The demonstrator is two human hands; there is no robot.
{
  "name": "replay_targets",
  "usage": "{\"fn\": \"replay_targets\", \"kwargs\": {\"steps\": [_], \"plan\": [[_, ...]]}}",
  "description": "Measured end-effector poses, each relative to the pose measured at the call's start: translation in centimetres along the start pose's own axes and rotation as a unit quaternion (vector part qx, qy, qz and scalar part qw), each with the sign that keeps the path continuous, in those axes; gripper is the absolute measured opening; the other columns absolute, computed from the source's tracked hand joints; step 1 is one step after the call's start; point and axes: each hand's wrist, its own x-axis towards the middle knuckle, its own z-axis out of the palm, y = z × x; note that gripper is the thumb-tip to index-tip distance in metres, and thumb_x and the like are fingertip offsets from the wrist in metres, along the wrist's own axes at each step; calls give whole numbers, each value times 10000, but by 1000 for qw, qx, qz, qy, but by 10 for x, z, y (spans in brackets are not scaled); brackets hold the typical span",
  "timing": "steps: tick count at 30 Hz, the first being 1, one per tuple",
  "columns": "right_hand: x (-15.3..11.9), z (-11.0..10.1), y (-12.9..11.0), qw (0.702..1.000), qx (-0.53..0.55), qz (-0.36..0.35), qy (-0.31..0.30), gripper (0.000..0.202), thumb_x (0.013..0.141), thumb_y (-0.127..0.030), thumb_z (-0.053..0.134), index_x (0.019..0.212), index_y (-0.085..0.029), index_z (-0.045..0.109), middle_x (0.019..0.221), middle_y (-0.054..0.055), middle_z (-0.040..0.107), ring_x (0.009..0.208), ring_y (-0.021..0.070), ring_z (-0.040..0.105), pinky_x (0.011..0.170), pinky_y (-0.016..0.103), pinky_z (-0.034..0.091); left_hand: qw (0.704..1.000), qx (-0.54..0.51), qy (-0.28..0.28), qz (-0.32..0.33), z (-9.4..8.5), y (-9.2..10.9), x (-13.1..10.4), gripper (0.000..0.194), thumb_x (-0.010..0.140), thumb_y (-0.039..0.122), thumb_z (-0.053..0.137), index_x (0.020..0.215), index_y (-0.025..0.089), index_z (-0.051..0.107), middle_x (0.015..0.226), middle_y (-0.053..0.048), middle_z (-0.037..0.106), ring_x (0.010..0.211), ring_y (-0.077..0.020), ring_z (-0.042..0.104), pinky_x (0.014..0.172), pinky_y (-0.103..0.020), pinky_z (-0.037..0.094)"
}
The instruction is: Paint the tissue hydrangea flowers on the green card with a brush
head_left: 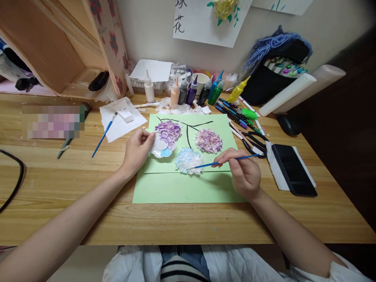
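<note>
My left hand [138,150] pinches the edge of a small flower-shaped paint palette [162,144] with purple and light blue paint in its wells. In my right hand [243,170] is a thin blue paintbrush [211,163], its tip touching the pale blue and white ruffled flower [188,158]. This flower lies on green paper [188,188], where a black branch [188,133] is drawn. Two more ruffled flowers are on the paper: a purple one [172,129], partly behind the palette, and a pinkish-purple one [209,141].
Paint bottles [191,92] and a paper cup [201,80] line the back. Another paintbrush [104,135] rests on white tissue [122,117] to the left. On the right are pens [232,115], black-handled scissors [255,141], a phone [293,168] and white rolls [289,94].
</note>
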Motion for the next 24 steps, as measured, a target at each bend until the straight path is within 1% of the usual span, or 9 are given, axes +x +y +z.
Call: {"fn": "replay_targets", "kwargs": {"steps": [4, 6, 9, 10, 14, 19, 24], "plan": [[1, 0, -1, 999, 23, -1, 39, 207, 980, -222, 454, 898, -213, 644, 748, 27, 653, 657, 167, 651, 569, 314, 506, 1000, 8, -4, -3, -1, 2, -1, 195, 808, 393, 614, 730, 226, 554, 677, 17, 596, 628, -154, 530, 600, -270, 399], [1, 1, -2, 999, 32, -7, 23, 209, 980, -224, 451, 892, -211, 640, 736, 29, 654, 660, 171, 648, 563, 314, 505, 1000, 12, -9, -6, -1, 2, -1, 201, 812, 400, 610, 735, 224, 551, 683, 19, 591, 634, -153, 532, 611, -272, 404], [2, 0, -3, 1000, 10, -16, -16, 208, 978, -219, 454, 893, -209, 644, 740, 37, 667, 686, 181, 651, 603, 333, 516, 1000, 14, -11, -7, -1, 3, 0, 206, 813, 404, 609, 737, 223, 547, 684, 18, 583, 637, -154, 532, 615, -276, 406], [2, 0, -3, 1000, 3, -18, -16, 207, 977, -217, 455, 894, -209, 645, 740, 37, 669, 692, 183, 654, 609, 335, 516, 1000, 14, -11, -7, -1, 2, 0, 205, 813, 404, 609, 738, 223, 547, 685, 17, 584, 637, -154, 532, 615, -277, 407], [2, 0, -3, 999, 19, -24, 20, 210, 978, -229, 455, 885, -215, 642, 712, 26, 666, 664, 171, 649, 577, 312, 503, 1000, 15, -9, -11, -1, 1, 0, 203, 812, 405, 607, 738, 226, 544, 692, 12, 596, 641, -158, 536, 615, -281, 412], [1, 0, -3, 999, 1, -35, -21, 214, 975, -213, 454, 889, -209, 650, 725, 32, 678, 698, 182, 665, 618, 327, 522, 1000, 12, -9, -7, -1, 1, 0, 207, 803, 409, 610, 734, 224, 545, 684, 10, 586, 635, -159, 532, 608, -283, 408], [2, -1, -2, 999, 11, -32, 33, 215, 972, -209, 456, 879, -204, 649, 727, 31, 657, 671, 173, 658, 597, 321, 519, 1000, 14, -7, -6, -1, 1, 0, 208, 801, 409, 610, 733, 224, 546, 691, 9, 597, 637, -159, 537, 611, -282, 412]]}}
